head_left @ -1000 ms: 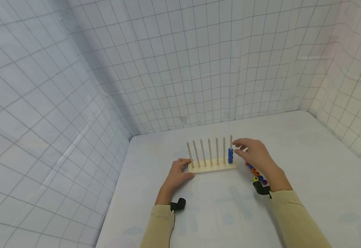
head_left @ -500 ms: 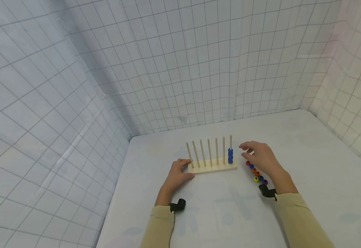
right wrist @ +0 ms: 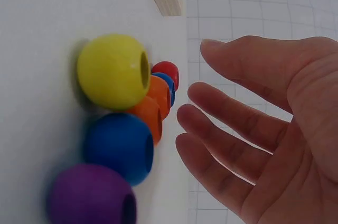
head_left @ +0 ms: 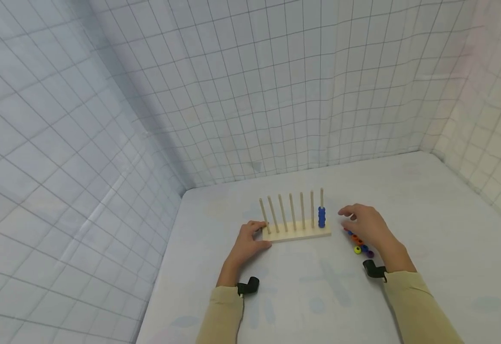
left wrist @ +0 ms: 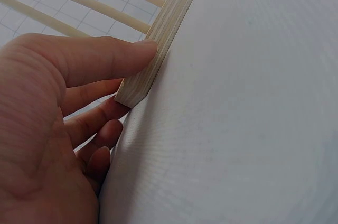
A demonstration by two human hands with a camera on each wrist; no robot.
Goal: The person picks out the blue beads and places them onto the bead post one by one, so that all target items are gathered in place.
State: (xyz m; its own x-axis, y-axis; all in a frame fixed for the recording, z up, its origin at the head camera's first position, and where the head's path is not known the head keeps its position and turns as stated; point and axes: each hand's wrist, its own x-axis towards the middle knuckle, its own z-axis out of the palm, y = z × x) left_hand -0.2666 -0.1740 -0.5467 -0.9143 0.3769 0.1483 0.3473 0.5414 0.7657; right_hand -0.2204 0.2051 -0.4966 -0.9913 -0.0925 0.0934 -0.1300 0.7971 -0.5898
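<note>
A pale wooden peg rack (head_left: 295, 234) with a row of upright rods stands on the table. Several blue beads (head_left: 321, 217) are stacked on its rightmost rod; the other rods are bare. My left hand (head_left: 247, 242) grips the left end of the base, thumb on the front edge, as the left wrist view shows. My right hand (head_left: 368, 227) hovers right of the rack over loose beads, fingers spread and holding nothing. In the right wrist view lie a yellow bead (right wrist: 112, 71), a purple bead (right wrist: 92, 197), a blue bead (right wrist: 120, 149), orange beads and a red bead (right wrist: 166, 73).
White cloth covers the table (head_left: 293, 296). Grid-patterned curtains (head_left: 259, 95) rise behind it and on both sides. A black wrist camera (head_left: 248, 285) is strapped to the left wrist, another black camera (head_left: 374, 269) to the right.
My right hand has moved away from the top of the blue stack, rightward and down to the loose beads. My left hand has kept its grip on the rack.
</note>
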